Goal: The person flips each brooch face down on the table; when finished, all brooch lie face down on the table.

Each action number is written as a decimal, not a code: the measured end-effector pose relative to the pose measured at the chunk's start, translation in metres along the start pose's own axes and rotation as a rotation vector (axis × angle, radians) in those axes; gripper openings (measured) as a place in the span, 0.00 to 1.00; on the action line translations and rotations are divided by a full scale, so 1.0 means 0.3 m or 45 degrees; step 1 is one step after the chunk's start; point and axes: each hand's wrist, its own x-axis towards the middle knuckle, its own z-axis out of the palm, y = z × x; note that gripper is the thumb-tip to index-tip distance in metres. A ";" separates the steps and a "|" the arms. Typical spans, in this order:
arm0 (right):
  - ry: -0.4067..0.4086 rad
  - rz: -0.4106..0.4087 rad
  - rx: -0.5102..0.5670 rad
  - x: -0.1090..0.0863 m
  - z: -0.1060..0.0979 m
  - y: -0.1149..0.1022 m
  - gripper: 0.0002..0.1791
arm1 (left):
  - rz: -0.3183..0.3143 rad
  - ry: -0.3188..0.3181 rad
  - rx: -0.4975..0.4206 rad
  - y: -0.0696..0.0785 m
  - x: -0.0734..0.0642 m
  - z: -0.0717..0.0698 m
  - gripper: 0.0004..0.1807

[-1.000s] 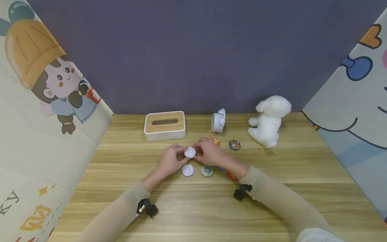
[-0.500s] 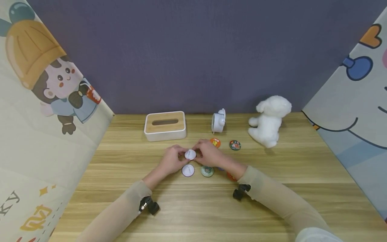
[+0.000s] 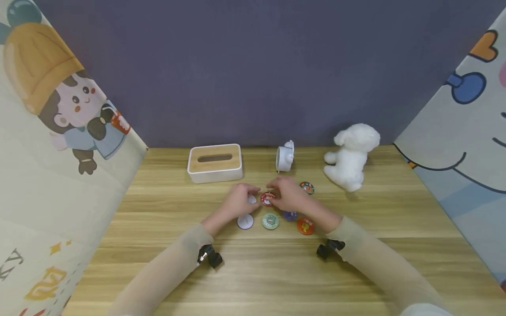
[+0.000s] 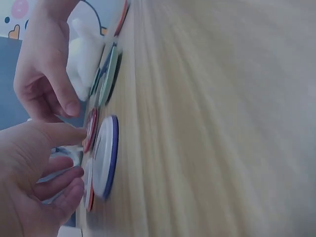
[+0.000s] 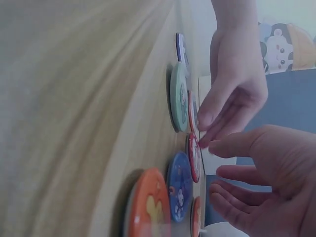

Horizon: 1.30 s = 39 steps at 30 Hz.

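Observation:
In the head view, my left hand (image 3: 237,201) hovers over a white-backed badge (image 3: 251,199), fingers loosely spread. Just right of it a red button badge (image 3: 268,199) lies face up on the table. My right hand (image 3: 290,195) is at that badge's right side, thumb and fingers apart. In the right wrist view, a gap shows between these fingertips and the red badge (image 5: 194,157). Neither hand grips anything. Nearer me are another white-backed badge (image 3: 245,221), a green badge (image 3: 270,221), a purple-blue badge (image 3: 290,215) and an orange-red badge (image 3: 305,226).
Behind the hands stand a tissue box (image 3: 215,163) with a wooden top, a white alarm clock (image 3: 284,157) and a white plush dog (image 3: 352,157). A dark green badge (image 3: 307,188) lies right of my right hand. An orange badge (image 5: 196,217) shows in the right wrist view.
Both hands have let go of the white-backed badge they were pinching; it now lies by my left hand. They have shifted right, baring the red badge and covering the orange one behind.

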 end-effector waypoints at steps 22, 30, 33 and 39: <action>0.038 0.000 0.219 -0.001 -0.018 0.043 0.19 | 0.056 0.059 -0.166 0.023 0.031 -0.008 0.20; 0.153 -0.151 0.347 -0.015 -0.067 0.043 0.16 | 0.038 0.270 -0.386 0.030 0.011 -0.040 0.18; 0.177 -0.160 0.349 -0.017 -0.075 0.043 0.16 | 0.055 0.337 -0.450 0.036 0.010 -0.042 0.17; 0.260 -0.154 0.366 -0.021 -0.087 0.029 0.13 | 0.125 0.478 -0.652 0.058 0.013 -0.042 0.18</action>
